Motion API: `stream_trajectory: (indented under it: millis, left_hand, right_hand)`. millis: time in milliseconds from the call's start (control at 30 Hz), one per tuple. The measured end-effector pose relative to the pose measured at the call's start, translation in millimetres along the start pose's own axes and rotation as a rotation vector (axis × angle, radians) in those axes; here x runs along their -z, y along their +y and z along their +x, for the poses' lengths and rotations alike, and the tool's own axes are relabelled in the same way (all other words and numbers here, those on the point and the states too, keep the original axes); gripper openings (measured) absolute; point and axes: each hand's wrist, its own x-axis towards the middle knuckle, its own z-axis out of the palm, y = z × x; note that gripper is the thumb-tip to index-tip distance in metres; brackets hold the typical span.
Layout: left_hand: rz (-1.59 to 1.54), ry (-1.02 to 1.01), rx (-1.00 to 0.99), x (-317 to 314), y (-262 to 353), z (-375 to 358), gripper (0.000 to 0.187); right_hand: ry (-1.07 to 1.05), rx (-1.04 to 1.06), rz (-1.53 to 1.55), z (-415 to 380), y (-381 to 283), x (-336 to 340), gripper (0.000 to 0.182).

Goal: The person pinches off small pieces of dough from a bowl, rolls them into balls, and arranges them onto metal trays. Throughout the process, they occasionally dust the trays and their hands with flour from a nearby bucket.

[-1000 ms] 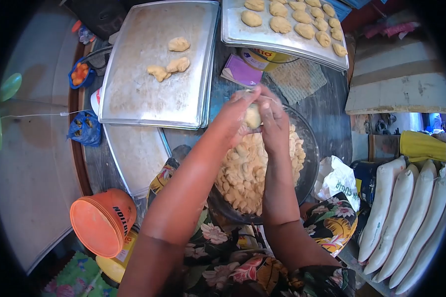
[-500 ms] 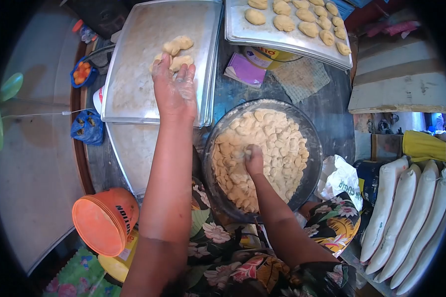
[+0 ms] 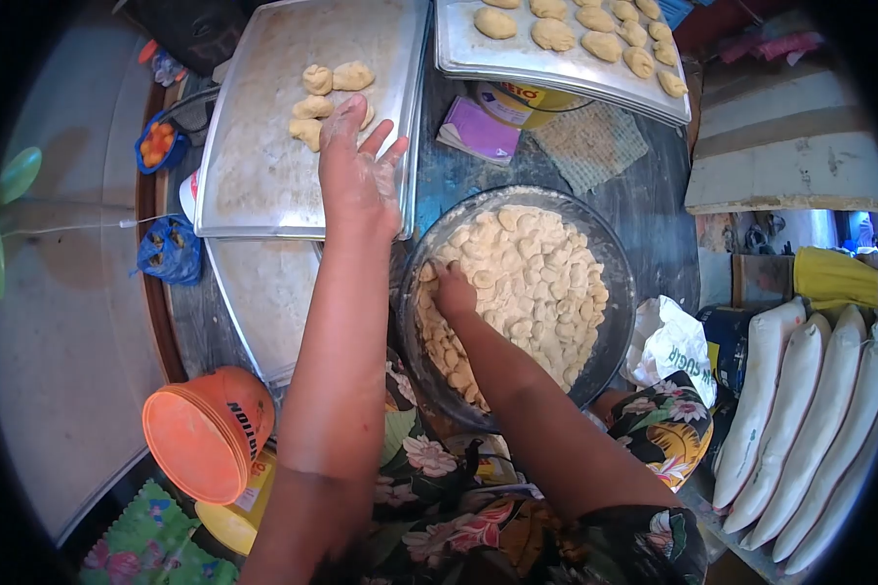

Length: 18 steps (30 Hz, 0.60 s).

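And here's the left hand [image 3: 363,180], out over the lower right of the big metal tray [image 3: 254,185], fingers spread wide and pale with flour, thumb side right up against the little cluster of shaped dough lumps [image 3: 353,75]! Four of those lumps show plainly, a fifth peeks out from behind the fingers, and all of them sit toward the tray's right half. Down to the right, the right hand [image 3: 454,291] is in the dark round basin [image 3: 618,331], at the left side of a floury heap of dough pieces [image 3: 541,278]; its fingertips dip among them, curled, and whether they pinch a piece I cannot tell. Up at the top right, a second tray [image 3: 463,58] carries rows of shaped lumps, with a yellow bucket [image 3: 527,107] partly under its edge. Between trays and basin lie a purple booklet [image 3: 480,131] and, to its right, a rough woven cloth [image 3: 592,151]. Just right of the basin slumps a white sugar bag [image 3: 668,346], and farther right, long white sacks [image 3: 795,419] line up side by side. Over at lower left, an orange bucket [image 3: 197,439] tips on its side.
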Motion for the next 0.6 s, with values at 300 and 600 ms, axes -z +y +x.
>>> stream_trajectory:
  millis: [300,600]
  left_hand:
    - [0.32,-0.25,0.148,1.2,-15.9,-9.5,0.038]
    - [0.659,-0.633,0.532,-29.7,-69.8,-67.2,0.057]
  right_hand:
    - [-0.083,-0.213,1.631,5.1,59.1,93.5,0.028]
    - [0.432,0.075,1.455,-24.7,-34.9,225.4,0.031]
